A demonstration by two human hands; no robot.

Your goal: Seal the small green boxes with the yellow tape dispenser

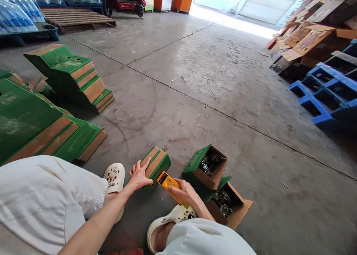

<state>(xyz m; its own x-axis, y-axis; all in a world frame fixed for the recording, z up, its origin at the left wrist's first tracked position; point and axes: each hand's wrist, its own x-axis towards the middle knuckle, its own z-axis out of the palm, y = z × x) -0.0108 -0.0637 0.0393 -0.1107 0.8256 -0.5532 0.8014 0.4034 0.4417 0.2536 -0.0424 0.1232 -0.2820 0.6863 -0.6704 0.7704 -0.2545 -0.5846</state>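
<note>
A small closed green cardboard box point(157, 160) with brown strips on its top rests on the floor between my feet. My left hand point(140, 177) lies against its near left side and top, fingers spread and thumb toward the near face. My right hand point(182, 191) is closed around a flat orange-yellow tool point(169, 183) with a dark end, whose kind I cannot make out. That dark end points at the box's near right corner. Right of my hand, an open green box point(195, 159) holds dark items in shiny clear wrap. Another open box point(235, 206) in front of it holds similar wrapped items.
Green boxes point(75, 67) are stacked at the left, with more green cardboard point(25, 117) nearer my leg. Blue pallets point(329, 87) and piled cardboard point(312, 39) stand at the right. Behind are a wooden pallet point(78, 17), wrapped bottles point(16, 9) and a red scooter point(122, 4).
</note>
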